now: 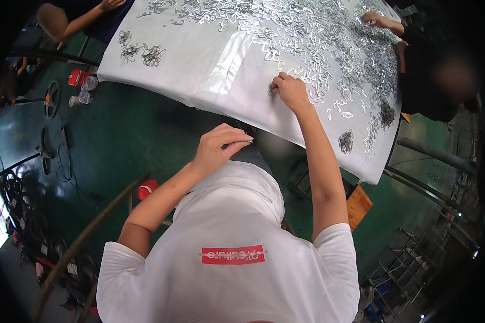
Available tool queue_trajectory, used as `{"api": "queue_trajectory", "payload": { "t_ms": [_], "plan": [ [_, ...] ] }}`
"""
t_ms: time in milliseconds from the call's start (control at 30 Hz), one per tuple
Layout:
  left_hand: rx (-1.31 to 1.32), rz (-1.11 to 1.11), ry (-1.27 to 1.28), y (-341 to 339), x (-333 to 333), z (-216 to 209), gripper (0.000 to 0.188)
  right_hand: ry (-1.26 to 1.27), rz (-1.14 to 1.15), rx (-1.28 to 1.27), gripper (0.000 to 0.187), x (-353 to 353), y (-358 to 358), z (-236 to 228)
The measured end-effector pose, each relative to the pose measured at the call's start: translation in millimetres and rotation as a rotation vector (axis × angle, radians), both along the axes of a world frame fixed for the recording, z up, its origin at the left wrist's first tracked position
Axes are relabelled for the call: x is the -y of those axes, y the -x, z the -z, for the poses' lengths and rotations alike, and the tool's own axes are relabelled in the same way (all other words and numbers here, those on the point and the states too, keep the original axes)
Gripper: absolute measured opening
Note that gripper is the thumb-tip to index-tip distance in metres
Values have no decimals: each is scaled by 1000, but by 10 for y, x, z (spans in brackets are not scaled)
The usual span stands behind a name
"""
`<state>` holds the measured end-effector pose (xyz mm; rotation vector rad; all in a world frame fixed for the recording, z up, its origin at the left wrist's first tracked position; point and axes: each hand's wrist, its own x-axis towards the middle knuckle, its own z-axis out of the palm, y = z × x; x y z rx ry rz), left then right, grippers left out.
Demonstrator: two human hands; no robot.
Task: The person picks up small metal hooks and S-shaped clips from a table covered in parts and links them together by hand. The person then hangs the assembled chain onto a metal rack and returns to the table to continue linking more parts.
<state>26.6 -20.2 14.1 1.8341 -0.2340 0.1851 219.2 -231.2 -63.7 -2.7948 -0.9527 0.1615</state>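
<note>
My left hand (219, 147) is raised in front of my body, short of the table's near edge. Its thumb and fingers are pinched together on a small, thin metal piece (250, 141), mostly hidden by the fingertips. Over the table, my right hand (292, 91) has its fingers bent down and drawn together. A small wire-like loop (271, 92) shows at its fingertips; whether it is gripped or only touched is unclear. Just beyond that hand, many loose silvery loop-shaped metal clips (299, 71) lie scattered on the white table cover (167, 78).
Small heaps of darker wire pieces lie at the table's left (152, 55) and right (346, 142). A co-worker's hand (376, 20) reaches into the clips from the right; another person's arm (86, 21) is at the far left. Below, a red stool (147, 188) stands on the green floor.
</note>
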Motion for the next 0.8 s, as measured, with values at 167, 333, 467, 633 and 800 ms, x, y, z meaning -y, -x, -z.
{"api": "queue_trajectory", "payload": {
  "t_ms": [167, 333, 467, 633, 800],
  "plan": [
    [13, -13, -31, 31, 72, 20, 17, 77, 35, -11, 10, 10, 169, 53],
    [30, 26, -13, 28, 155, 32, 14, -805, 524, -729, 10, 35, 932, -329],
    [61, 83, -14, 3, 204, 15, 13, -1287, 599, -862, 9, -20, 1671, -786],
    [60, 138, -2, -12, 237, -20, 15, -1423, 650, -820, 11, -126, 2081, -990],
    [70, 192, -18, -24, 272, -13, 15, -1472, 699, -698, 11, -181, 2153, -932]
  ]
}}
